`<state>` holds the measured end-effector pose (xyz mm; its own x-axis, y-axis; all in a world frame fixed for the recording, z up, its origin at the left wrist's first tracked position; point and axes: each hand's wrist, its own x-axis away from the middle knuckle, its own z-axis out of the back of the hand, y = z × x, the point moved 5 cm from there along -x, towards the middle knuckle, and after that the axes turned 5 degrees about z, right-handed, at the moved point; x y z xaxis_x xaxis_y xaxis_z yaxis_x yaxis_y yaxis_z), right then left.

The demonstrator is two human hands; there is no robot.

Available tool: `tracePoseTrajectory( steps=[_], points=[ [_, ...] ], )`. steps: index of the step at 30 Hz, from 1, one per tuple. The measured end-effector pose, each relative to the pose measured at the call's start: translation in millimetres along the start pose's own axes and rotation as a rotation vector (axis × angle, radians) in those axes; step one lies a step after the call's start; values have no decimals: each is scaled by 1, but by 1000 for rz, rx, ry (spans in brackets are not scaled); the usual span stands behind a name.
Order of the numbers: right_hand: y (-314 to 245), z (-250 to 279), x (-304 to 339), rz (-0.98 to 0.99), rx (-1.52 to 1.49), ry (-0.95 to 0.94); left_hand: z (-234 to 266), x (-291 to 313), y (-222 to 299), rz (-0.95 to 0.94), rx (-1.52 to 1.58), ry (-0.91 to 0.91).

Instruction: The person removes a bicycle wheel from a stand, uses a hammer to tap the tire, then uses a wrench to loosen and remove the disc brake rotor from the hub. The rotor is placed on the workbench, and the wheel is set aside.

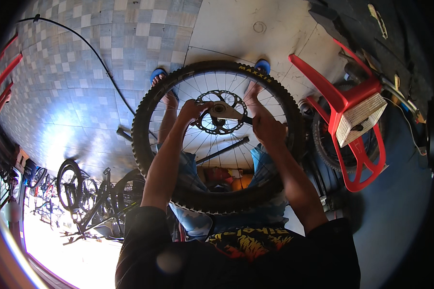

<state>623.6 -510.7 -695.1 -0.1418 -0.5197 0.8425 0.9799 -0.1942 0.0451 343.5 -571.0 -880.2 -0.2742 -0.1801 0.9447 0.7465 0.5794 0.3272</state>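
A bicycle wheel point(141, 144) with a knobby black tyre lies across my lap, its disc brake rotor point(201, 123) facing up. Over the hub sits a wrench point(231, 113) with a broad silver head and a dark handle. My right hand point(270, 129) is closed round the handle, to the right of the hub. At the left side of the rotor, my left hand point(194, 110) has its fingers pressed on the end of the wrench head. Its thumb and the fit of the wrench on the hub are partly hidden.
A red plastic stool point(359, 98) stands tipped at the right, with a pale woven pad point(361, 118), beside another wheel point(321, 139). A black cable point(103, 65) runs over the tiled floor at the left. Several bicycles point(94, 202) stand at the lower left.
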Motion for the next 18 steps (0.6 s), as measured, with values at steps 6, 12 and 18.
tracePoseTrajectory(
  steps=[6, 12, 18],
  points=[
    [-1, 9, -2, 58, -45, 96, 3, 8, 19, -378, -446, 140],
    [6, 1, -9, 142, 122, 11, 5, 9, 23, -282, -350, 89],
    [13, -12, -18, 326, 260, 76, 10, 7, 24, 217, 11, -62]
  ],
)
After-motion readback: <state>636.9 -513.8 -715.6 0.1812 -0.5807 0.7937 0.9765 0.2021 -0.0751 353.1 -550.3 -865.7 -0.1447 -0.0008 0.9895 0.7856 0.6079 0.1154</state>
